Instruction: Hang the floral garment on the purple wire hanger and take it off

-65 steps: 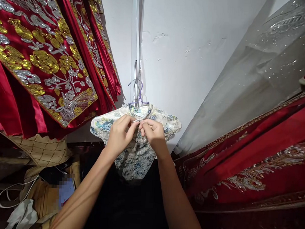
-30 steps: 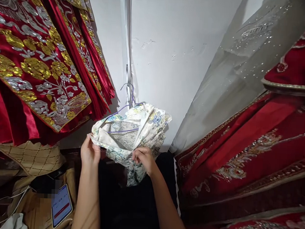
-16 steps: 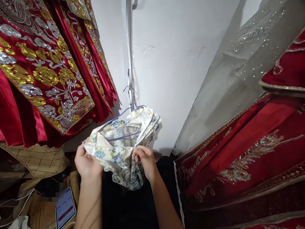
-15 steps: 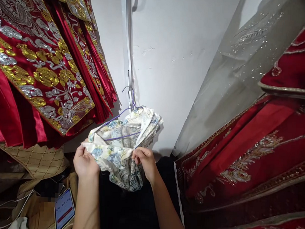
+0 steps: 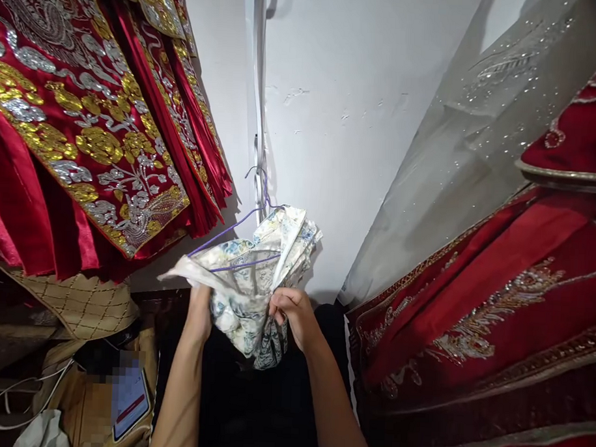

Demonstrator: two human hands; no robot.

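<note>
A small cream garment with a blue floral print (image 5: 250, 280) hangs bunched on a purple wire hanger (image 5: 229, 231), whose hook catches on a rail at the white wall. My right hand (image 5: 292, 314) is closed, pinching the garment's right side just below the hanger. My left hand (image 5: 200, 311) reaches up under the cloth on the left; its fingers are hidden inside the fabric. The hanger's left arm is bare of cloth.
Red robes with gold and silver embroidery (image 5: 86, 125) hang at the left. More red embroidered garments (image 5: 495, 302) and a grey sequined veil (image 5: 477, 145) hang at the right. Below left lie a beige quilted bag (image 5: 80, 304), a phone (image 5: 128, 400) and a white cable (image 5: 23, 387).
My left hand has let go of the garment's left edge and slid under the cloth toward the middle. The left sleeve now sticks out loose. My right hand has kept its pinch.
</note>
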